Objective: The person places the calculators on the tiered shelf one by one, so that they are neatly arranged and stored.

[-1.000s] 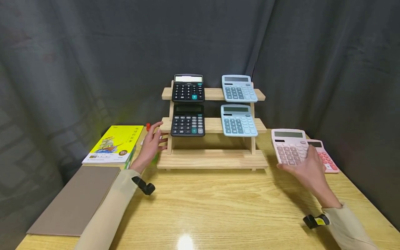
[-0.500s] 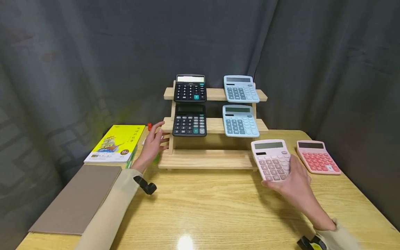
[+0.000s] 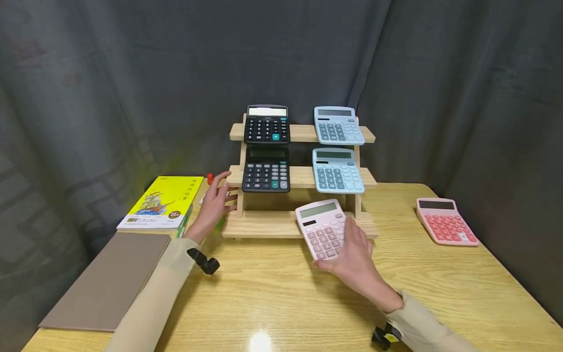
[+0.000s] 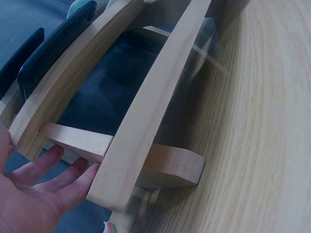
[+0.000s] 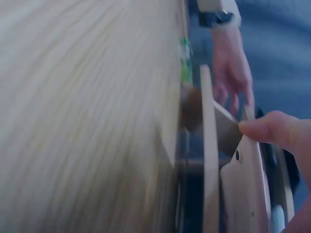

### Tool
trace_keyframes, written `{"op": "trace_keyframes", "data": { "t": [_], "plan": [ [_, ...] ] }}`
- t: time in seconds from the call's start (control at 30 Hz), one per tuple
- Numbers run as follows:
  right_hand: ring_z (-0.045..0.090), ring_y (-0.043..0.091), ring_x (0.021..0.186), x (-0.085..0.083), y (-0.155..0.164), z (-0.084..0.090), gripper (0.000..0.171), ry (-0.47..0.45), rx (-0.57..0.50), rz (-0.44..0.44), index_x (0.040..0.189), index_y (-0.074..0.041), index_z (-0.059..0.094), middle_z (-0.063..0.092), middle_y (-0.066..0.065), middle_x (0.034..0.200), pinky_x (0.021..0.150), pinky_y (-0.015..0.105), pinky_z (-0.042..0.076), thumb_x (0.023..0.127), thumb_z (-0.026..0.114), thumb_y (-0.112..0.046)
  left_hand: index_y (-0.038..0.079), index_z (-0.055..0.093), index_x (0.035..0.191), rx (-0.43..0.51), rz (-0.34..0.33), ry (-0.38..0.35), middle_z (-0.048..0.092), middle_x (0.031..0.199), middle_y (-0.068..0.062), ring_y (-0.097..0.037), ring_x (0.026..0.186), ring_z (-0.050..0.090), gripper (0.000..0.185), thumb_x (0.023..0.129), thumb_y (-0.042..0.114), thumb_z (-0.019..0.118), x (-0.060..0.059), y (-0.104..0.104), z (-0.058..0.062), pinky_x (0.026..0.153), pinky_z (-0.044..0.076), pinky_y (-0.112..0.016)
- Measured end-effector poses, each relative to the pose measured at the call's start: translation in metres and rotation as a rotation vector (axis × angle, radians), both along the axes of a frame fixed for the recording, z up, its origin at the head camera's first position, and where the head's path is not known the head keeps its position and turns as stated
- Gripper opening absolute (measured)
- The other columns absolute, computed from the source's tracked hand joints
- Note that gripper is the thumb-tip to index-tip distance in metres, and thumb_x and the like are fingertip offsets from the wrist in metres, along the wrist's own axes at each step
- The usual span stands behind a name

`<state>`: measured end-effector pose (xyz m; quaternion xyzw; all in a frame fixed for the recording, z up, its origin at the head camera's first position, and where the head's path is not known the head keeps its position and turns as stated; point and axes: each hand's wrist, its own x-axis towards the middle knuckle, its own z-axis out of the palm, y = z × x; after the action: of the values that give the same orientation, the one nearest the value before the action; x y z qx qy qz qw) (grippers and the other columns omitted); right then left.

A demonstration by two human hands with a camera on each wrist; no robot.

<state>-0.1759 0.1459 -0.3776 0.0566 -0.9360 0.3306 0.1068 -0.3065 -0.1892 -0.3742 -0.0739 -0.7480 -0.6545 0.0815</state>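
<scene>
My right hand (image 3: 359, 256) grips a pale pink calculator (image 3: 320, 226) by its lower right side, thumb at the bottom edge. The calculator, face up and tilted, overlaps the bottom shelf of a three-tier wooden stand (image 3: 264, 226). In the right wrist view the calculator's back (image 5: 238, 187) shows beside a shelf board. At the stand's left side my left hand (image 3: 212, 208) touches the end of the middle shelf and the upright with extended fingers (image 4: 73, 187). Two black calculators (image 3: 266, 171) lean on the left of the upper two shelves, two light blue calculators (image 3: 337, 171) on the right.
A pink calculator (image 3: 447, 222) with darker pink keys lies on the table (image 3: 281, 293) at the right. To the left are a yellow-covered book (image 3: 162, 200) on a stack and a brown folder (image 3: 105, 281). A grey curtain (image 3: 176, 73) hangs behind.
My right hand has carried the pale pink calculator leftward from beside the other pink calculator to the front of the bottom shelf. My left hand has stayed at the stand's left side.
</scene>
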Motion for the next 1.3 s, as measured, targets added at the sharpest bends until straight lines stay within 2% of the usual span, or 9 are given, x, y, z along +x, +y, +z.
{"op": "trace_keyframes", "data": {
  "t": [0.23, 0.4, 0.57, 0.83, 1.1, 1.3],
  "plan": [
    [0.016, 0.045, 0.147, -0.018, -0.050, -0.005, 0.142, 0.003, -0.023, 0.016, 0.155, 0.013, 0.008, 0.016, 0.031, 0.161, 0.118, 0.058, 0.010, 0.056, 0.098, -0.034, 0.025, 0.031, 0.157, -0.002, -0.011, 0.011, 0.045, 0.141, -0.027, -0.050, 0.125, 0.053, 0.046, 0.112, 0.034, 0.035, 0.000, -0.002, -0.002, 0.093, 0.052, -0.060],
    [0.014, 0.045, 0.149, -0.023, -0.079, -0.004, 0.143, -0.041, -0.056, 0.012, 0.155, 0.013, 0.009, 0.013, 0.030, 0.162, 0.120, 0.058, 0.010, 0.057, 0.099, -0.038, 0.026, 0.033, 0.156, -0.002, -0.005, 0.006, 0.047, 0.140, -0.026, -0.048, 0.123, 0.055, 0.045, 0.112, 0.033, 0.036, -0.001, 0.000, -0.002, 0.092, 0.052, -0.060],
    [0.013, 0.045, 0.149, -0.027, -0.103, -0.007, 0.140, -0.043, -0.093, 0.011, 0.155, 0.013, 0.010, 0.012, 0.030, 0.162, 0.120, 0.058, 0.010, 0.059, 0.098, -0.041, 0.026, 0.033, 0.156, -0.004, 0.003, 0.002, 0.048, 0.139, -0.026, -0.049, 0.122, 0.055, 0.045, 0.112, 0.032, 0.036, -0.002, 0.001, 0.000, 0.092, 0.052, -0.061],
    [0.007, 0.048, 0.148, -0.029, -0.127, -0.014, 0.138, -0.012, -0.079, 0.005, 0.153, 0.016, 0.008, 0.005, 0.037, 0.160, 0.121, 0.057, 0.007, 0.066, 0.094, -0.046, 0.028, 0.032, 0.156, -0.031, 0.014, -0.007, 0.044, 0.144, -0.024, -0.048, 0.125, 0.053, 0.045, 0.112, 0.034, 0.036, -0.001, 0.001, 0.000, 0.093, 0.052, -0.059],
    [0.013, 0.049, 0.145, -0.028, -0.142, -0.013, 0.135, 0.033, -0.090, 0.031, 0.153, 0.017, 0.011, 0.011, 0.039, 0.157, 0.119, 0.059, 0.014, 0.064, 0.097, -0.038, 0.028, 0.032, 0.157, -0.017, 0.006, -0.014, 0.046, 0.144, -0.024, -0.047, 0.126, 0.053, 0.046, 0.111, 0.035, 0.036, -0.001, 0.001, 0.000, 0.094, 0.052, -0.058],
    [0.015, 0.050, 0.144, -0.027, -0.149, -0.011, 0.134, 0.046, -0.067, 0.025, 0.154, 0.016, 0.011, 0.012, 0.040, 0.156, 0.119, 0.058, 0.016, 0.066, 0.096, -0.039, 0.029, 0.032, 0.157, -0.032, 0.011, -0.014, 0.046, 0.145, -0.024, -0.047, 0.126, 0.053, 0.046, 0.111, 0.036, 0.036, -0.001, 0.000, 0.000, 0.095, 0.052, -0.058]
  ]
}}
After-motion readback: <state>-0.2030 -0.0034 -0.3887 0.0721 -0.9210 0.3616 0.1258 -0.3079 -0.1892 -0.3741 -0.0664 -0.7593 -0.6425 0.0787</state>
